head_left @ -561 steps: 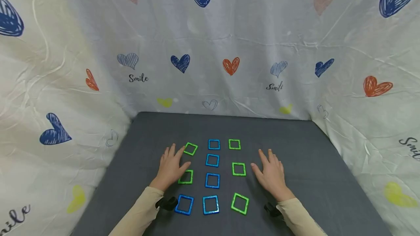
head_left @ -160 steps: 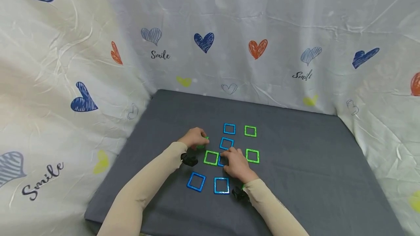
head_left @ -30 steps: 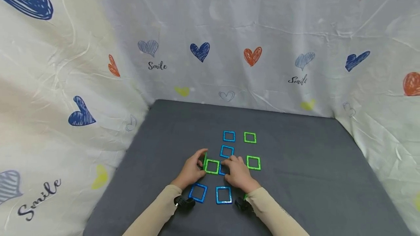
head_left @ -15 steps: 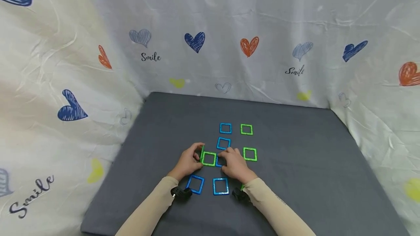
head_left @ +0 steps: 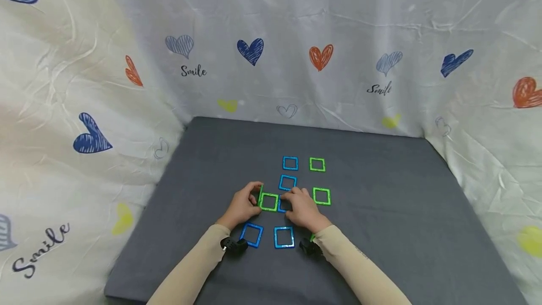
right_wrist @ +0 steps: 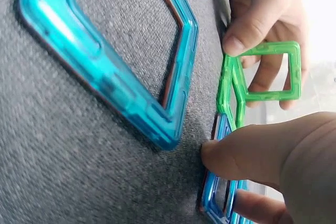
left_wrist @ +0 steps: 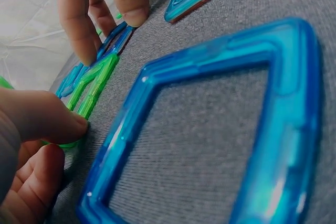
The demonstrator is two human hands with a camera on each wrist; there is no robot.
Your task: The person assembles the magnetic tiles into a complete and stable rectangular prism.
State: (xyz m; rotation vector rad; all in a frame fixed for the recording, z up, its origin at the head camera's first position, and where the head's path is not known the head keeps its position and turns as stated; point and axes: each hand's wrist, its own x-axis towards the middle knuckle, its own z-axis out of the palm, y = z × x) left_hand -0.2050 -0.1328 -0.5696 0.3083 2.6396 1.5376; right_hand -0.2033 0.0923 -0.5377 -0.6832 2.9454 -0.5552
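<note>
My left hand [head_left: 242, 205] holds a green square magnetic tile [right_wrist: 294, 72] upright between thumb and fingers. Its lower edge meets the left edge of a green tile [head_left: 268, 210] lying flat. The right side of that flat tile touches a blue square magnetic tile [right_wrist: 210, 195], also flat on the table. My right hand [head_left: 306, 208] grips this blue tile with its thumb on the near edge and fingers at the far edge, partly covering it. Close under my left wrist lies another blue tile [left_wrist: 294, 103]; one more blue tile [right_wrist: 105, 77] lies near my right wrist.
Two blue tiles [head_left: 290, 169] lie behind the right hand, the nearer close to its fingers. Two green tiles [head_left: 322, 204] lie to the right. A green tile [head_left: 312, 237] is mostly hidden under the right wrist. A patterned curtain [head_left: 271, 22] surrounds the grey table [head_left: 381, 211].
Since the oldest frame, both hands moved inward; one green tile was joined to the blue and another stood upright at its left side. In the last second the hands stay almost still.
</note>
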